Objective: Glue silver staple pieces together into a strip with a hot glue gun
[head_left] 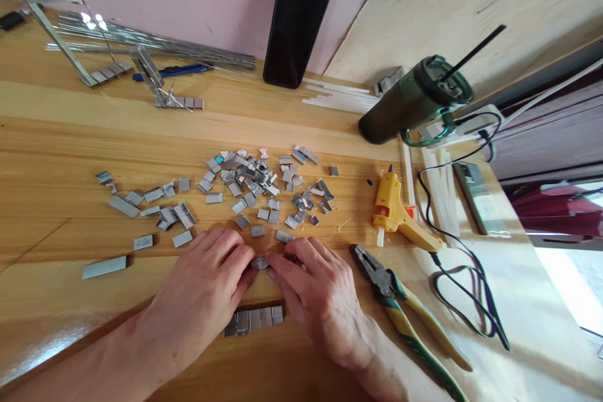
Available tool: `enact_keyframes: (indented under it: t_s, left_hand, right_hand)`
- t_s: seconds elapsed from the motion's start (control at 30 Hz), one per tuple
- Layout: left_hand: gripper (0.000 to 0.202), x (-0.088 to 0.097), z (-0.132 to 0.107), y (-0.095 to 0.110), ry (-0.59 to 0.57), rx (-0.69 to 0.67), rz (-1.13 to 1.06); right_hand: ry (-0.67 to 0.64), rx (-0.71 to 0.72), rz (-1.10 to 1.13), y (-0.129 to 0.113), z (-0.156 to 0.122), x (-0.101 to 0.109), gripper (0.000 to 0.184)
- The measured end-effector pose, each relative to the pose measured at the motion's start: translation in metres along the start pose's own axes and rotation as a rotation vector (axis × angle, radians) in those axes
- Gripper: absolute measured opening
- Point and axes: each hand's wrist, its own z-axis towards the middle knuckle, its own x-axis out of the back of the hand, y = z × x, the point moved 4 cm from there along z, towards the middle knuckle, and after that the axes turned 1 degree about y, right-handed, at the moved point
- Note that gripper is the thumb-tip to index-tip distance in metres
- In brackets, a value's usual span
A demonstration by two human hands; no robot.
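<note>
My left hand and my right hand meet at the near middle of a wooden table. Their fingertips pinch a small silver metal piece between them. Just below the hands lies a row of joined silver pieces. Beyond the hands a heap of several loose silver pieces is spread over the table, with more of these pieces to the left. A longer silver strip lies at the near left.
Pliers with green-yellow handles lie right of my right hand. A yellow glue gun with a black cord, a dark green bottle, white glue sticks, a black phone and metal rods with a frame stand farther back.
</note>
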Motion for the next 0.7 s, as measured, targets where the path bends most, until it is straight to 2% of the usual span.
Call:
enact_keyframes:
  t_s: [0.7]
  left_hand:
    - [0.013,0.0022,0.0011,0.0012,0.016,-0.017,-0.015]
  right_hand:
    - [0.034,0.0,0.012,-0.002,-0.0019,0.0008,0.021]
